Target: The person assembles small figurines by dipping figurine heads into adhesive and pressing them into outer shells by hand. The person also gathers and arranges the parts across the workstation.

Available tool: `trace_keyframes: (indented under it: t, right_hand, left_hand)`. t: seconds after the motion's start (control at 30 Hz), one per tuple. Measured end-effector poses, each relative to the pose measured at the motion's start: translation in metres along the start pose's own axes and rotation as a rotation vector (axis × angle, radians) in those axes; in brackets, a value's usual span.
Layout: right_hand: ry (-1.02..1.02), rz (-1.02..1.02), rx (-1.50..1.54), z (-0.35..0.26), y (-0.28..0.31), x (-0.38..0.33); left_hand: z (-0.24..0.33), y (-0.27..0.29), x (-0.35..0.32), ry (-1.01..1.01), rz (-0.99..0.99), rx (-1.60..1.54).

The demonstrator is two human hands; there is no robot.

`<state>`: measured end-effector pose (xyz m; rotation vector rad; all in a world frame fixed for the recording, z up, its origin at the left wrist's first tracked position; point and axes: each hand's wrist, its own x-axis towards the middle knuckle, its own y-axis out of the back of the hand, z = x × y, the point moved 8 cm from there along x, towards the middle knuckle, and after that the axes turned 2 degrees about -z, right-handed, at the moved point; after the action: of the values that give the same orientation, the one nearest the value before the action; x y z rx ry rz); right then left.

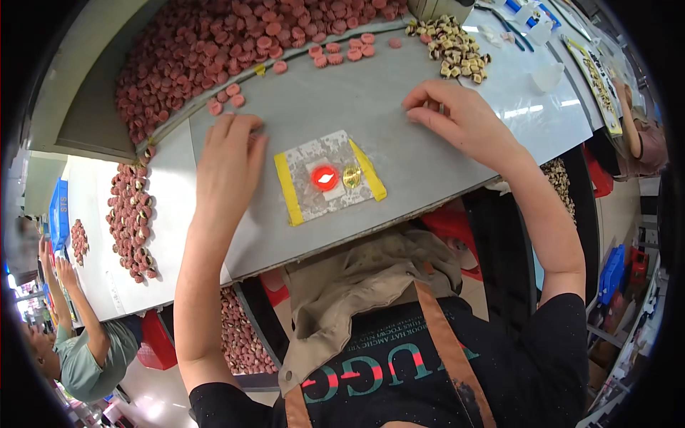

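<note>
Both hands lie on the grey surface (399, 107), on either side of a taped plate (330, 177) that carries a glowing red light (325, 178) with a small gold disc (352, 176) touching its right side. The disc sits between the hands, below and inward of both; the plate's long axis runs left to right, tilted slightly up to the right. The right hand (460, 114) looks a little nearer to the disc. The left hand (230, 160) rests flat, fingers together and stretched toward loose pink caps (225, 100) just beyond its fingertips, holding nothing that shows. The right hand is curled palm down, fingertips on the surface; whether it pinches anything I cannot tell. A heap of tan pieces (457, 50) lies just beyond it.
</note>
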<state>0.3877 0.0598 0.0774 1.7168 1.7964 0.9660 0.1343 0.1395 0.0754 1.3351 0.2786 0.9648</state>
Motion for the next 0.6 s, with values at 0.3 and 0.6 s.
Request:
trace_keyframes:
  t: [0.3, 0.6]
  right_hand:
    - [-0.007, 0.064, -0.101, 0.012, -0.012, -0.006]
    - [0.125, 0.029, -0.148, -0.023, -0.035, -0.004]
  left_hand:
    - [-0.024, 0.007, -0.043, 0.261, -0.039, -0.403]
    - [-0.034, -0.004, -0.105, 0.670, 0.145, -1.393]
